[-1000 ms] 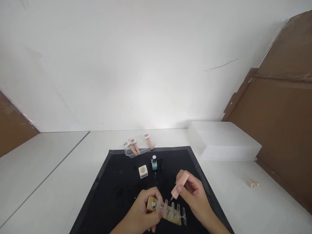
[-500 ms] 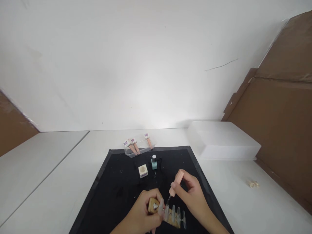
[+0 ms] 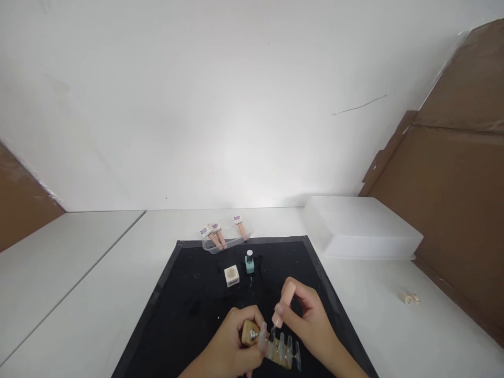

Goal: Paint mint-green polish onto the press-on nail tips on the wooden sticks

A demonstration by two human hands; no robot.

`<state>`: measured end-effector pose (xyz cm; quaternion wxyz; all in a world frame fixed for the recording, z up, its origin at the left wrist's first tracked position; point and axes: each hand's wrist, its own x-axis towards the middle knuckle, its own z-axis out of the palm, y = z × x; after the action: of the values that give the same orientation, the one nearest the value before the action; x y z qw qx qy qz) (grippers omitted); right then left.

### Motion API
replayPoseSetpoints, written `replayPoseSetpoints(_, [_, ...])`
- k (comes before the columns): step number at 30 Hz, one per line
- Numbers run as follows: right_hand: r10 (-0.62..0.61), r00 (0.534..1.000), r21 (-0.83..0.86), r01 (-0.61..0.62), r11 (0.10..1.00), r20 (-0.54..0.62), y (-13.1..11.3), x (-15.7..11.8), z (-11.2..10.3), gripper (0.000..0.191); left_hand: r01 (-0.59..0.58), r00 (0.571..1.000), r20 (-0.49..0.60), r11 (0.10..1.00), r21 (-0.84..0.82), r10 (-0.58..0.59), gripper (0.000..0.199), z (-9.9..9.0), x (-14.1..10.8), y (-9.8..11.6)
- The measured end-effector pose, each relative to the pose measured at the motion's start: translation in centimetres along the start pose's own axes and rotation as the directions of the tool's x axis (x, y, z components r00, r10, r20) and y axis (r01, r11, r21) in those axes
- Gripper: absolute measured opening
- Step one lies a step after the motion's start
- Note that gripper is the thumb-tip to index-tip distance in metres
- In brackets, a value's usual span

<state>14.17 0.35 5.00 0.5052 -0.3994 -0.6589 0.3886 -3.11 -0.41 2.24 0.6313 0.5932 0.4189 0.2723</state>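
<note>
My left hand (image 3: 236, 341) is wrapped around a wooden nail-tip stand (image 3: 280, 361). Clear false nail tips (image 3: 281, 346) stand in a row along it, to the right of my fingers. A bit of something pink peeks out beneath that hand, too hidden to name. Between thumb and fingers, my right hand (image 3: 309, 317) pinches a pink-handled nail polish brush (image 3: 283, 304). Its bristles point down at a tip near the left end of the row and seem to touch it. Beyond my hands stand a teal nail polish bottle (image 3: 249, 264) and a small whitish cube (image 3: 232, 276).
A black mat (image 3: 197, 310) lies under the work on a white table (image 3: 90, 294). At its far edge sits a clear tray (image 3: 214, 250) with pink tubes (image 3: 241, 230). To the right are a white box (image 3: 366, 231), small beige rings (image 3: 409, 298) and a brown cardboard wall (image 3: 452, 210).
My right hand has lowered slightly, and the brush handle stands a little lower over the nail tip. My left hand keeps its hold on the stand.
</note>
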Motion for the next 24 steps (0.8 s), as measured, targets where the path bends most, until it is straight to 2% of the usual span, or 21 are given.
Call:
replayPoseSetpoints(6, [0.077, 0.992, 0.054, -0.072, 0.996, -0.097, 1.0, 0.2, -0.3, 0.031, 0.005, 1.000, 0.001, 1.000, 0.001, -0.005, 0.013, 0.0, -0.1, -0.3])
replayPoseSetpoints(12, [-0.036, 0.999, 0.124, 0.033, 0.992, 0.025, 0.5, -0.4, -0.3, 0.032, 0.009, 1.000, 0.010, 1.000, -0.006, -0.009, 0.010, 0.0, 0.1, 0.4])
replayPoseSetpoints(15, [-0.049, 0.997, 0.117, 0.041, 0.992, 0.067, 0.2, -0.3, -0.2, 0.033, 0.014, 1.000, -0.001, 1.000, -0.025, -0.014, 0.010, -0.1, 0.2, 0.5])
replayPoseSetpoints(20, [0.061, 0.997, 0.120, -0.056, 0.991, -0.038, 1.0, 0.2, -0.1, 0.032, 0.033, 0.999, 0.028, 0.993, -0.113, -0.030, 0.013, -0.2, 0.4, -0.4])
replayPoseSetpoints(24, [0.154, 0.983, 0.257, -0.124, 0.958, -0.100, 1.7, 0.2, -0.3, 0.024, 0.070, 0.997, 0.039, 0.977, -0.202, -0.063, 0.015, -0.3, 0.5, -0.4])
